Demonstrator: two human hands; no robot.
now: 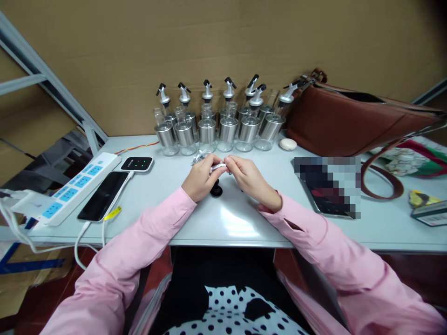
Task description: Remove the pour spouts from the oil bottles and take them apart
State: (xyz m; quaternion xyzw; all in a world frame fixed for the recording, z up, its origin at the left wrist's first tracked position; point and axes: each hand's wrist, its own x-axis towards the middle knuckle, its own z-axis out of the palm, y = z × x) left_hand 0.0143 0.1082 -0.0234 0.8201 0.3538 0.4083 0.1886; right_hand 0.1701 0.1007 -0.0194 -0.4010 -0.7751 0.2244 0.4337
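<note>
No legible text, label or number anywhere.

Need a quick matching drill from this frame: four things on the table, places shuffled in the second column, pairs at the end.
Things:
1. power strip
2. brown bag
3. row of bottles
4. black cap

Places:
A. along the back wall
B. far left of the table
C. right side, behind the strap loop
D. just below the hands

The left hand and right hand pinch one small silvery part between them.

Pairs: 1-B, 2-C, 3-A, 4-D

Pixelated tablet (328, 186) screen, unreadable
</note>
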